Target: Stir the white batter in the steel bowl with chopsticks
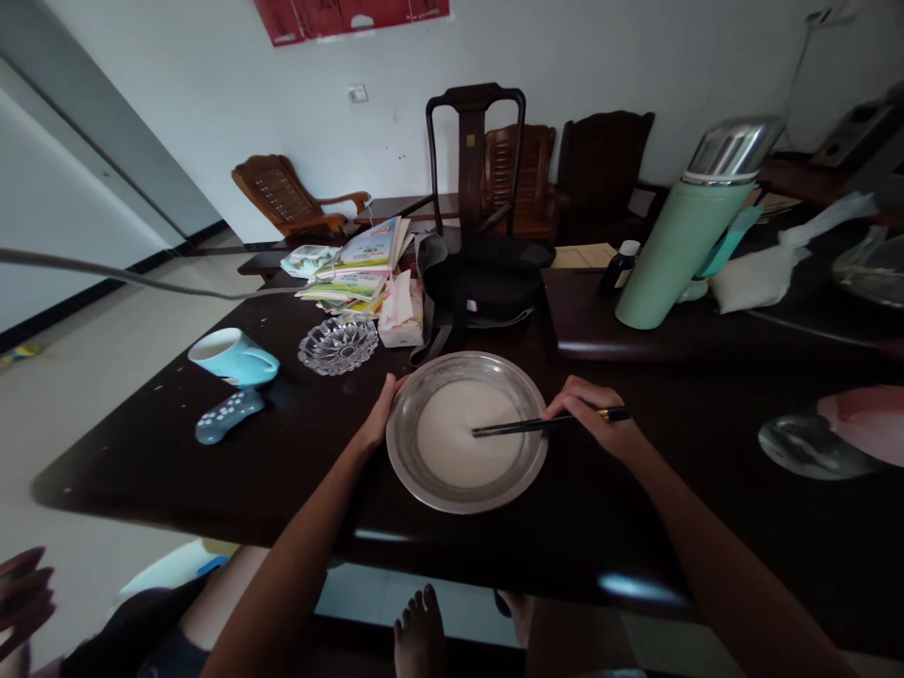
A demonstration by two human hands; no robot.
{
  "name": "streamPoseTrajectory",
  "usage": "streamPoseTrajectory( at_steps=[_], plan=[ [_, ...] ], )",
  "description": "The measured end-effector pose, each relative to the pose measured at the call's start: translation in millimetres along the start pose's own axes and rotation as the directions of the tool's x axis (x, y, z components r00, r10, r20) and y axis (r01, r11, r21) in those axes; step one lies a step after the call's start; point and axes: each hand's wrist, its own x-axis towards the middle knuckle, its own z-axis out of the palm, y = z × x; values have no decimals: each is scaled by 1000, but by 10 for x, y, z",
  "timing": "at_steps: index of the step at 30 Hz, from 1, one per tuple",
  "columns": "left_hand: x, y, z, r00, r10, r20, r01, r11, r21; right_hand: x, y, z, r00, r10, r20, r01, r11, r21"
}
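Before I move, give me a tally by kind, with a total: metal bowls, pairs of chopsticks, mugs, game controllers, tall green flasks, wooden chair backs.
Metal bowl: 1
Pair of chopsticks: 1
Mug: 1
Game controller: 1
Tall green flask: 1
Wooden chair backs: 4
Total: 9
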Motion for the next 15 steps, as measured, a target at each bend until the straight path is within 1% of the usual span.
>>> streamPoseTrajectory(
  at_steps=[2, 4, 6, 8, 9, 11, 13, 15],
  plan=[
    [3, 4, 3, 1000, 2, 8, -2, 1000, -1, -3, -2, 31, 996, -40, 83, 38, 999, 26],
    [4, 12, 8, 1000, 5, 10, -5, 1000, 9, -2, -1, 57, 990, -70, 120, 68, 998, 18],
    [3, 18, 14, 1000, 7, 6, -7, 1000, 17, 3, 0, 51, 996, -61, 67, 62, 998, -17],
    [-1, 24, 20, 1000, 4, -6, -4, 1000, 13, 5, -1, 25, 1000, -21, -13, 20, 999, -38],
    [-4, 27, 23, 1000, 1, -9, -1, 1000, 11, 5, -4, 16, 999, -3, -32, 2, 1000, -31],
    [-11, 33, 31, 1000, -1, -10, 1, 1000, 13, 2, -9, 19, 1000, 2, -5, -2, 1000, 3],
    [-18, 39, 39, 1000, 1, -8, 0, 1000, 20, -2, -9, 42, 998, -31, 63, 30, 999, 24],
    [-20, 39, 43, 1000, 2, -7, -1, 1000, 23, -3, -2, 53, 994, -62, 88, 62, 998, 7]
  ],
)
